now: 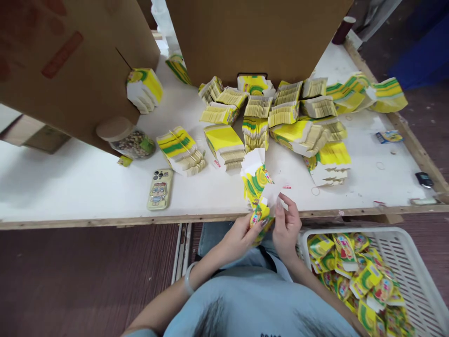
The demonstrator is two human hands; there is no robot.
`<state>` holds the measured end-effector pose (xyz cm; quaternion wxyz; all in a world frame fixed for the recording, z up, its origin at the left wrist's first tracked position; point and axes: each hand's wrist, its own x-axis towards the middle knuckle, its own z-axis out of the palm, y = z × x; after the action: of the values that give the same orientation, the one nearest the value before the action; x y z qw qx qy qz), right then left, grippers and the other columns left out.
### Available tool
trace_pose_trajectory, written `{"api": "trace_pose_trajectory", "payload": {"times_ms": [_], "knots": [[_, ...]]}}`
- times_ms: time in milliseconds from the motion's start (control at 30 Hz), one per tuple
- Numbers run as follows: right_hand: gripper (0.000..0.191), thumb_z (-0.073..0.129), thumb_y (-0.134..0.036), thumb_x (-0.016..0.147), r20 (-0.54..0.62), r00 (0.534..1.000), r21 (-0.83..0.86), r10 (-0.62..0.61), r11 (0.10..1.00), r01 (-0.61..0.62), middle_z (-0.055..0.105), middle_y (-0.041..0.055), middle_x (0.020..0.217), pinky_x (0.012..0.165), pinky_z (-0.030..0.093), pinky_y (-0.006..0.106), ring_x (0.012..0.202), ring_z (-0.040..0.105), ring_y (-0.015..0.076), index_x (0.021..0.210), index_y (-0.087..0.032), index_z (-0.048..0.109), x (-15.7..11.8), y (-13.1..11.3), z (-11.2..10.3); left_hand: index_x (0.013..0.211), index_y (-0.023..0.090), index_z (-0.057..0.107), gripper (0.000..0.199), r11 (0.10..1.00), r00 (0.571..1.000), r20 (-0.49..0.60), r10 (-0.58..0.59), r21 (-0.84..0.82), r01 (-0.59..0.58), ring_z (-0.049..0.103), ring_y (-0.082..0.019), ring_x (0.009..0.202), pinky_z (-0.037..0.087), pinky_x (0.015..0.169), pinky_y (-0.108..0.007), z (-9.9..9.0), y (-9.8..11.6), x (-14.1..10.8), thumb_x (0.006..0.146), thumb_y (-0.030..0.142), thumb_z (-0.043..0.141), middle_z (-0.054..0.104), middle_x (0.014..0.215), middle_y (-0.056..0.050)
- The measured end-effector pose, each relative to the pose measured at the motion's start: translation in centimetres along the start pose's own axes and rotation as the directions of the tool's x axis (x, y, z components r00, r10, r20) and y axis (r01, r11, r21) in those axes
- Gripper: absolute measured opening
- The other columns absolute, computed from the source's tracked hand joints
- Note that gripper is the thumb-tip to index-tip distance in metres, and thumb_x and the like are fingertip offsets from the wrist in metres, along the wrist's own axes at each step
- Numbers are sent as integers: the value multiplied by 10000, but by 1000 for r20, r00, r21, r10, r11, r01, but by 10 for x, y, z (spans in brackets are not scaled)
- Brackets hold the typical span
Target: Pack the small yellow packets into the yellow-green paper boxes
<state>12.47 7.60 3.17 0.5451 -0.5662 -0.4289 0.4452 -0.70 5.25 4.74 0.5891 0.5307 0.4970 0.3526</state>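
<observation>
My left hand is closed on a small yellow-green printed carton, just off the table's front edge. Its white flap stands up at the top. With thumb and fingers, my right hand pinches that white flap from the right side. Right behind the carton, a fanned stack of flat cartons lies on the table, white ends pointing away from me. More bundles of flat cartons spread over the table beyond. To my right, a white plastic basket holds many filled yellow packs.
A phone in a cartoon case and a lidded jar are on the left. Large cardboard boxes stand at the back. A blue packet, a small black object and rubber bands lie at the right.
</observation>
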Motion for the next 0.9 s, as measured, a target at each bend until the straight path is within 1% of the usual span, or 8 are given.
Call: {"api": "trace_pose_trajectory", "payload": {"times_ms": [133, 233, 367, 433, 533, 600, 733, 900], "knots": [[417, 559, -459, 963, 97, 994, 27, -54, 998, 52, 756, 88, 951, 780, 593, 353, 894, 733, 218, 1285, -194, 564, 4, 0, -1, 1013, 108, 639, 620, 989, 999, -42, -29, -146, 22, 563, -177, 796, 500, 757, -291, -2, -7, 2, 928, 693, 453, 654, 885, -69], [583, 597, -418, 951, 150, 985, 101, -90, 992, 75, 761, 106, 1012, 850, 589, 371, 996, 730, 223, 1453, -209, 389, 2, -1, 0, 1079, 107, 642, 628, 980, 994, -94, -54, -198, 34, 597, -191, 843, 520, 794, -305, -3, -10, 2, 914, 692, 487, 689, 964, -88], [555, 606, -367, 956, 93, 995, 121, -27, 992, 16, 746, 5, 757, 682, 592, 301, 730, 740, 179, 1423, -235, 338, -8, 3, 4, 1101, 111, 641, 579, 986, 986, -151, -67, -162, 42, 603, -195, 876, 528, 818, -312, 1, -16, -3, 927, 648, 512, 691, 1005, -98], [491, 622, -360, 950, 85, 996, 132, -13, 991, 1, 744, -13, 748, 619, 580, 268, 672, 732, 166, 1353, -255, 362, -13, 8, 3, 1215, 127, 598, 551, 983, 983, -171, -68, -181, 37, 610, -191, 895, 531, 836, -312, 6, -20, -9, 946, 602, 518, 683, 1026, -97], [405, 659, -354, 926, 92, 995, 117, -37, 993, 26, 775, 39, 901, 670, 609, 294, 776, 761, 185, 1244, -259, 427, -23, 19, -5, 1550, 211, 232, 745, 951, 983, -165, -78, -309, 24, 638, -180, 899, 543, 850, -323, 13, -29, -22, 961, 565, 522, 674, 1070, -90], [293, 667, -364, 915, 80, 995, 30, -64, 998, 62, 771, 79, 975, 709, 622, 313, 829, 767, 203, 1144, -232, 539, -31, 27, -15, 1598, 243, 8, 888, 938, 989, -129, -78, -347, 28, 648, -171, 853, 547, 809, -315, 15, -36, -31, 957, 570, 528, 675, 1061, -87], [233, 643, -369, 921, 146, 989, -58, -32, 997, 41, 775, 106, 986, 714, 637, 340, 837, 767, 230, 1085, -204, 658, -44, 38, -33, 1588, 202, 181, 845, 963, 998, 12, -63, -262, 64, 613, -142, 723, 506, 673, -243, 10, -43, -46, 938, 603, 542, 669, 916, -59], [172, 605, -356, 941, 347, 938, -90, 18, 996, 14, 747, 39, 807, 581, 590, 268, 642, 697, 174, 965, -212, 697, -42, 32, -43, 1421, 182, 421, 679, 968, 997, 57, -60, -240, 72, 634, -162, 865, 505, 753, -237, 0, -38, -52, 917, 614, 565, 664, 1015, -79]]}}
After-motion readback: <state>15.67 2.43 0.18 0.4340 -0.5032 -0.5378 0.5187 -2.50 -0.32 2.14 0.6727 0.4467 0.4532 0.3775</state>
